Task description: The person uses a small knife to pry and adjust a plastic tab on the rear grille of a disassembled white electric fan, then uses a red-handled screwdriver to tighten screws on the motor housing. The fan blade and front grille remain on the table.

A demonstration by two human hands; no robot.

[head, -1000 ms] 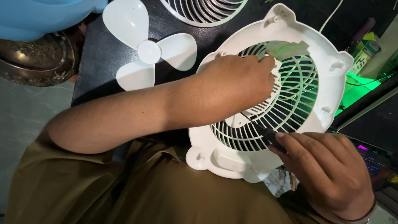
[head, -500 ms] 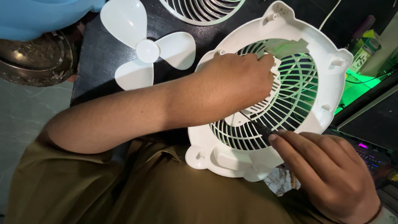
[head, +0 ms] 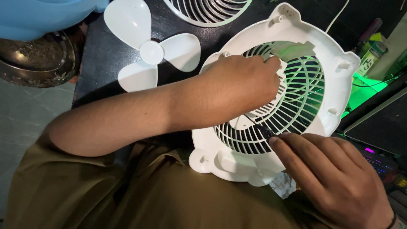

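Note:
A round white fan housing with a slatted grille rests tilted against my lap and the dark table. My left hand reaches across it and grips the middle of the grille, fingers curled through the slats. At the lower right, my right hand pinches a thin dark tool whose tip touches the grille near the hub. The rest of the tool is hidden in my fingers.
A white three-blade fan propeller lies on the dark table at upper left. Another white grille sits at the top edge. A metal bowl and a blue object lie left. Green-lit clutter lies right.
My right hand has shifted slightly, and the dark tool tip now shows more clearly against the grille near the hub. My left hand keeps its grip on the grille.

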